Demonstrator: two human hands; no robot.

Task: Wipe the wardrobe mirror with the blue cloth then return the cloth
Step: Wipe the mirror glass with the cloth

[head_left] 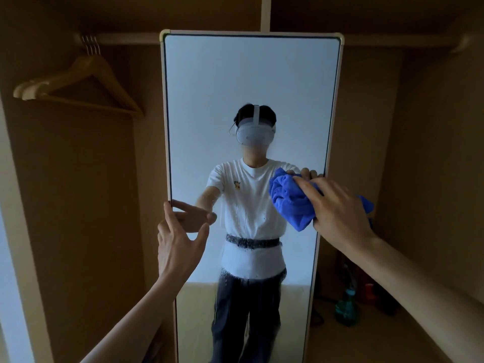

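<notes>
Step in hand: wiping. We judge the pass to be under way at mid-height, on the right side of the glass.
Mirror: the wardrobe mirror [248, 74] stands upright inside the wardrobe, in a pale frame.
Cloth: the blue cloth [290, 200] is bunched into a wad and lies against the glass just inside the right frame edge. A tail of it shows past the back of the hand.
Right hand: the right hand [337, 205] grips the wad, fingers laid over it and pressing it to the mirror.
Left hand: the left hand [180, 239] holds nothing. Its fingers are spread, and one fingertip touches the left frame edge, as if to steady the mirror.
Glass: droplets and wet streaks [251, 242] band the lower middle. The upper glass looks plain.
Next move: we judge it calls for a sweep leftward and down through the wet band, with firm, even pressure while the left hand braces the frame.
Return: not yet due. We cannot tell where the cloth belongs.
Nearby: wooden hangers [78, 82] at upper left; a green spray bottle [347, 307] on the wardrobe floor, right of the mirror.
</notes>
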